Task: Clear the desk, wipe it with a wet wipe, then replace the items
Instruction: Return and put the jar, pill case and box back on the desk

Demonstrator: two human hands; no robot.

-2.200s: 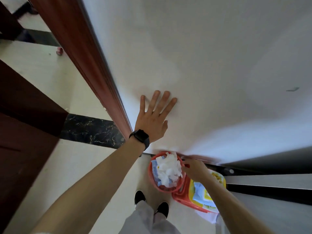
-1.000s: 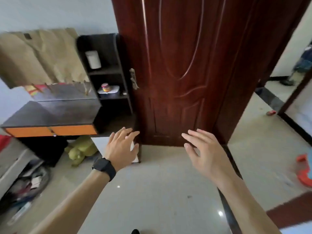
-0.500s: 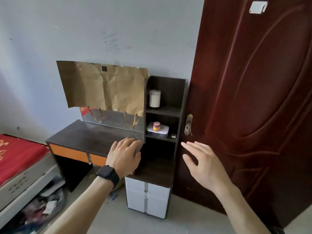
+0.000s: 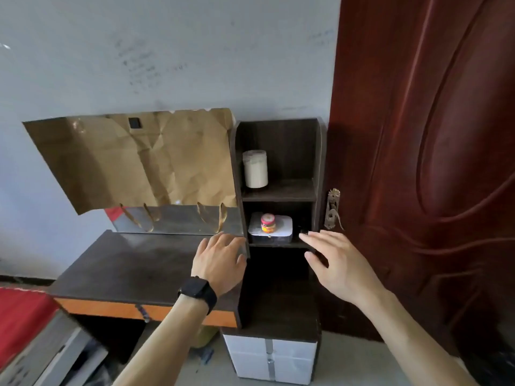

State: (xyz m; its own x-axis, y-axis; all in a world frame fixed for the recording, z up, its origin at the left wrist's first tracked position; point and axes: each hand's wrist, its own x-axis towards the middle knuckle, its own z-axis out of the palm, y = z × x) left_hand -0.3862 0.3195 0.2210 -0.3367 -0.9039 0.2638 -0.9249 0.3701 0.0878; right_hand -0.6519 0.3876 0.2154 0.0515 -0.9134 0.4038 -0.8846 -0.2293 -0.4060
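The desk (image 4: 133,263) top at left is bare, so clearing appears done and replacing appears to remain, with the left hand (image 4: 220,263) and right hand (image 4: 337,263) both spread and empty near the shelf's small jar (image 4: 267,223) and white box (image 4: 281,227).

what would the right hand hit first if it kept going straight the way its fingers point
Probably the white box on the middle shelf, with the small red jar on top. The right hand points up and left toward it, open and empty. Depth is unclear from this single view.
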